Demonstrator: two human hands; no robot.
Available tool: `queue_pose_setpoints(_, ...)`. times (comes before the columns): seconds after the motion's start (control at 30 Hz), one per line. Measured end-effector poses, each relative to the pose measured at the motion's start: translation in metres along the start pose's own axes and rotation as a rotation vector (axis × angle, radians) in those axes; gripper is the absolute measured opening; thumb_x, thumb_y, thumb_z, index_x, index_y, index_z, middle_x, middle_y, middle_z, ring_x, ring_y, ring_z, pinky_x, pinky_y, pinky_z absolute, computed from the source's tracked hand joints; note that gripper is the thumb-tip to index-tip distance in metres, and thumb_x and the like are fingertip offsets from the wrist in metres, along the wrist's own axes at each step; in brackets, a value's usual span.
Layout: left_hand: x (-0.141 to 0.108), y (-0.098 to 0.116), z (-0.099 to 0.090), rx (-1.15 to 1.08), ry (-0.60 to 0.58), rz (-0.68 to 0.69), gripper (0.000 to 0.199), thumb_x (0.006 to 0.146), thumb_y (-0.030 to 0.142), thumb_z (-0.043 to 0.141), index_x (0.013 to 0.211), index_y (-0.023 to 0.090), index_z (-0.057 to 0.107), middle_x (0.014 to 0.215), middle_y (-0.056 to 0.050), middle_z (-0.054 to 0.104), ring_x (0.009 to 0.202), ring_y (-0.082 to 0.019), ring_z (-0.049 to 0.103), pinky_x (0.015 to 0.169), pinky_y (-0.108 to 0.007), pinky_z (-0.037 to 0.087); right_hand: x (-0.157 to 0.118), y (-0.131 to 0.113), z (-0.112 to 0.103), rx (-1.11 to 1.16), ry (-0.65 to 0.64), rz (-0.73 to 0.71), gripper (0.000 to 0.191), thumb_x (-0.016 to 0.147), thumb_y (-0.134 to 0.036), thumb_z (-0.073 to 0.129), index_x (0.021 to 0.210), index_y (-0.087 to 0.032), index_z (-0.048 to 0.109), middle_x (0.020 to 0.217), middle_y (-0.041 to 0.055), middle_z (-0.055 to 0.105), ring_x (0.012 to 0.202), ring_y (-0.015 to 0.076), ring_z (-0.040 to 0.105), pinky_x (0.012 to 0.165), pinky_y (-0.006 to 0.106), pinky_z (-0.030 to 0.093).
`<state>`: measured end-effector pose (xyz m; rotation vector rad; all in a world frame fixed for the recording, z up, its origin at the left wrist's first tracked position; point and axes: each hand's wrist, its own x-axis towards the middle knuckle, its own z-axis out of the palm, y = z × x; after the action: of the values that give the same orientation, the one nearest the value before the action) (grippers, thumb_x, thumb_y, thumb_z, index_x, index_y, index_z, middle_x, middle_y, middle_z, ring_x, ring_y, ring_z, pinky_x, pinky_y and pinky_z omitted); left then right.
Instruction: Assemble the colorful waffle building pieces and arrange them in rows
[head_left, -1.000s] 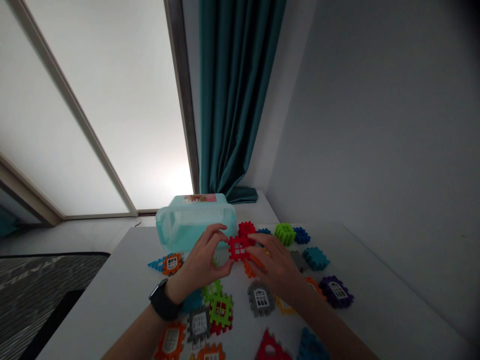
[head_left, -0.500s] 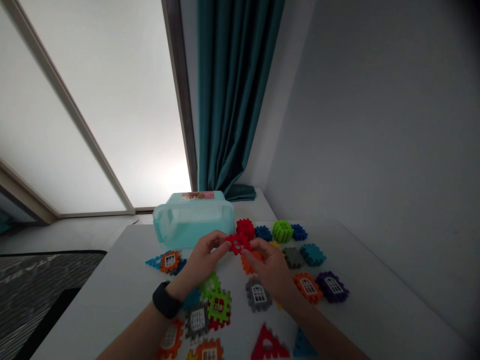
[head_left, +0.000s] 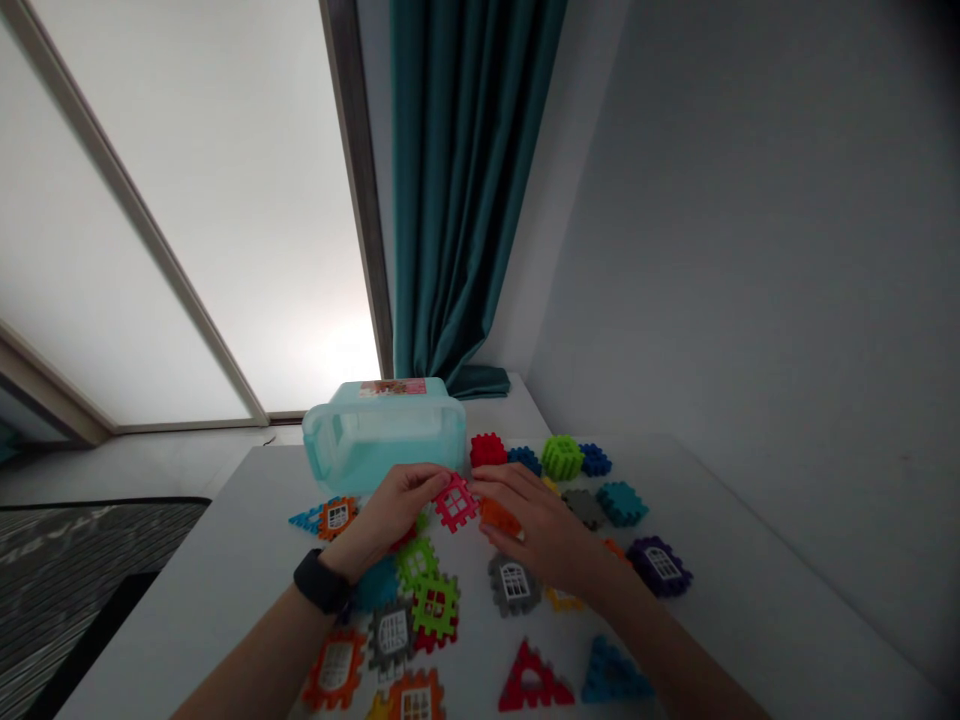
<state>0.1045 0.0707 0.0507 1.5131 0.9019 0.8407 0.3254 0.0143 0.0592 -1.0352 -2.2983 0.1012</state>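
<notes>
My left hand (head_left: 409, 500) pinches a red interlocking building tile (head_left: 456, 503) with a window grid by its upper left edge, in front of the clear teal bin. My right hand (head_left: 529, 515) curves around an orange building tile (head_left: 498, 516), fingers above and thumb below; whether it is off the table I cannot tell. Below the hands lie a grey tile with a white window (head_left: 514, 585) and overlapping green tiles (head_left: 435, 602). Behind my right hand is a red stack of tiles (head_left: 488, 450).
The teal bin (head_left: 322, 450) lies on its side at the table's back. Blue, lime (head_left: 562, 457), turquoise (head_left: 622, 504) and purple tiles (head_left: 660, 566) sit at the right. Red (head_left: 534, 680) and blue triangles (head_left: 613, 672) lie near the front, orange window tiles (head_left: 335, 668) at front left.
My right hand has let go of the red tile and closed around the orange one. My left hand has moved the red tile slightly left and down, turning its face toward me.
</notes>
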Motion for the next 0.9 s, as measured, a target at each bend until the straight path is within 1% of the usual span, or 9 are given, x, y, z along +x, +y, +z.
queue_pose_setpoints(0.1, -0.001, 0.002, 0.001, -0.012, -0.010, -0.009, 0.033, 0.085, 0.047, 0.065, 0.076, 0.016, 0.071, 0.076, -0.002, 0.068, 0.071, -0.017, 0.055, 0.069, -0.028, 0.045, 0.000, 0.000, 0.005, -0.047, -0.031, -0.028, 0.032, 0.096, -0.019, 0.055, 0.128, -0.023, 0.056, 0.129, 0.0103, 0.063, 0.120, 0.0265, 0.058, 0.103, 0.048, 0.051)
queue_pose_setpoints(0.27, -0.003, 0.004, 0.004, -0.027, -0.032, -0.006, 0.032, 0.085, 0.045, 0.065, 0.073, 0.015, 0.070, 0.073, -0.001, 0.065, 0.069, -0.015, 0.053, 0.067, -0.026, 0.044, 0.000, -0.003, 0.008, -0.034, -0.020, -0.003, 0.025, 0.095, -0.020, 0.057, 0.120, -0.022, 0.058, 0.125, 0.0102, 0.065, 0.114, 0.0262, 0.061, 0.099, 0.047, 0.051)
queue_pose_setpoints(0.43, -0.001, 0.003, 0.005, 0.143, -0.030, 0.106, 0.033, 0.091, 0.040, 0.058, 0.072, 0.016, 0.070, 0.077, -0.002, 0.065, 0.073, -0.017, 0.056, 0.073, -0.029, 0.046, 0.001, -0.007, 0.010, -0.003, 0.036, 0.005, 0.024, 0.088, -0.016, 0.062, 0.111, -0.022, 0.058, 0.116, 0.0097, 0.068, 0.108, 0.0270, 0.063, 0.094, 0.045, 0.049)
queue_pose_setpoints(0.5, -0.001, 0.004, 0.005, 0.250, 0.015, 0.194, 0.031, 0.094, 0.038, 0.053, 0.082, 0.017, 0.072, 0.084, -0.004, 0.066, 0.080, -0.019, 0.059, 0.078, -0.031, 0.047, 0.001, -0.006, 0.011, 0.002, 0.065, 0.009, 0.024, 0.084, -0.011, 0.061, 0.106, -0.022, 0.058, 0.112, 0.0090, 0.068, 0.106, 0.0270, 0.063, 0.092, 0.045, 0.048)
queue_pose_setpoints(0.57, -0.002, 0.005, 0.003, 0.339, 0.042, 0.283, 0.027, 0.095, 0.036, 0.052, 0.100, 0.019, 0.072, 0.094, -0.005, 0.066, 0.089, -0.020, 0.061, 0.084, -0.033, 0.049, 0.002, -0.003, 0.010, 0.006, 0.085, 0.025, 0.021, 0.084, -0.009, 0.059, 0.100, -0.022, 0.057, 0.109, 0.0082, 0.068, 0.105, 0.0265, 0.063, 0.093, 0.044, 0.046)
queue_pose_setpoints(0.63, -0.003, 0.005, 0.000, 0.408, 0.026, 0.355, 0.028, 0.094, 0.035, 0.055, 0.115, 0.020, 0.066, 0.102, -0.006, 0.065, 0.096, -0.021, 0.062, 0.089, -0.035, 0.050, 0.002, 0.002, 0.008, 0.014, 0.093, 0.050, 0.018, 0.085, -0.009, 0.057, 0.097, -0.023, 0.056, 0.109, 0.0078, 0.068, 0.106, 0.0259, 0.062, 0.093, 0.044, 0.044)
queue_pose_setpoints(0.7, -0.004, 0.004, -0.004, 0.494, -0.001, 0.395, 0.037, 0.091, 0.036, 0.062, 0.125, 0.022, 0.060, 0.110, -0.007, 0.063, 0.101, -0.022, 0.062, 0.093, -0.038, 0.050, 0.001, 0.006, 0.006, 0.024, 0.092, 0.063, 0.017, 0.087, -0.010, 0.056, 0.097, -0.023, 0.055, 0.111, 0.0080, 0.067, 0.107, 0.0255, 0.062, 0.095, 0.044, 0.043)
queue_pose_setpoints(0.8, -0.005, 0.001, -0.008, 0.692, 0.043, 0.445, 0.055, 0.082, 0.037, 0.076, 0.131, 0.024, 0.055, 0.121, -0.009, 0.059, 0.111, -0.027, 0.059, 0.097, -0.043, 0.049, 0.000, 0.012, 0.003, 0.027, 0.094, 0.058, 0.017, 0.087, -0.009, 0.056, 0.098, -0.023, 0.055, 0.113, 0.0078, 0.067, 0.108, 0.0246, 0.061, 0.095, 0.042, 0.044)
queue_pose_setpoints(0.9, -0.005, -0.003, -0.010, 0.876, 0.081, 0.526, 0.054, 0.077, 0.035, 0.081, 0.124, 0.023, 0.059, 0.126, -0.011, 0.057, 0.116, -0.030, 0.057, 0.098, -0.047, 0.048, 0.000, 0.014, 0.003, 0.023, 0.103, 0.045, 0.018, 0.088, -0.010, 0.055, 0.099, -0.023, 0.055, 0.113, 0.0078, 0.067, 0.106, 0.0241, 0.061, 0.095, 0.041, 0.045)
